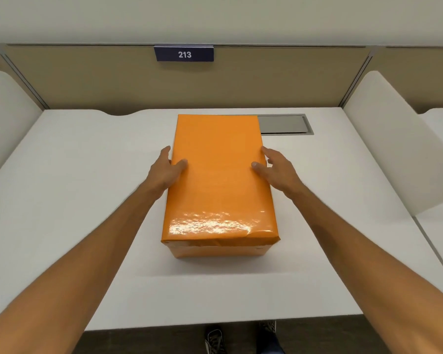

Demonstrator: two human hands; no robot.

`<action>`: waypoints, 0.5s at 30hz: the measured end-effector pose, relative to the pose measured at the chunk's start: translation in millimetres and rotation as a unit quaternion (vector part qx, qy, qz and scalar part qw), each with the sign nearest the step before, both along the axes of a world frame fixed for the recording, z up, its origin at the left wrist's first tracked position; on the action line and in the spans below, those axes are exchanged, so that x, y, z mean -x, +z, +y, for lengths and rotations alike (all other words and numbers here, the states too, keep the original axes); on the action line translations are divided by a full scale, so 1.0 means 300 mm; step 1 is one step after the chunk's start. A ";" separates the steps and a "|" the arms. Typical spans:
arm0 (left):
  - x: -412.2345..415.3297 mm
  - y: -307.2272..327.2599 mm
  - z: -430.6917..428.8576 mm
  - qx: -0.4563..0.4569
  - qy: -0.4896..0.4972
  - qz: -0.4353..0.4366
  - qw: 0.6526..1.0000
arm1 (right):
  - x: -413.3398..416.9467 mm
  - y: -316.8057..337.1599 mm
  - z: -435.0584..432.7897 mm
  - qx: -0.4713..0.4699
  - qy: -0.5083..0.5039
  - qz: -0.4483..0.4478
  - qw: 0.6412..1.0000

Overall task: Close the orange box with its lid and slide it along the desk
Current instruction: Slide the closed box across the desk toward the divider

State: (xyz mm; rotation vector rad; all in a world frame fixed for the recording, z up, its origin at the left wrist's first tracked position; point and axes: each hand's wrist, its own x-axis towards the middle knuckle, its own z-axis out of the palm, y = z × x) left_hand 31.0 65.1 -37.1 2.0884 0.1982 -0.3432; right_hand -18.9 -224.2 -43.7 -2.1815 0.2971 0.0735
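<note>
An orange box (219, 185) stands in the middle of the white desk (87, 200), its glossy orange lid (218, 159) seated flat over it. My left hand (165, 168) grips the lid's left edge, thumb on top and fingers down the side. My right hand (275, 166) holds the right edge the same way, thumb resting on the top. The box's long side runs away from me, and its far end covers part of a grey hatch.
A grey metal cable hatch (284, 124) is set into the desk at the back right of the box. White side dividers (394, 139) and a tan back panel with a "213" sign (184, 54) enclose the desk. My shoes (215, 338) show below the front edge.
</note>
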 end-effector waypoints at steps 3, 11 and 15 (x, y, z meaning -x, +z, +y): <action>-0.070 0.003 -0.021 -0.069 -0.004 -0.026 0.997 | -0.077 0.016 0.004 0.016 0.028 0.003 0.999; -0.202 -0.006 -0.013 -0.032 -0.003 -0.054 0.998 | -0.244 0.021 -0.014 0.114 0.066 -0.001 0.991; -0.229 -0.032 -0.001 0.007 0.013 -0.039 0.999 | -0.270 0.003 -0.023 0.127 0.059 -0.002 0.990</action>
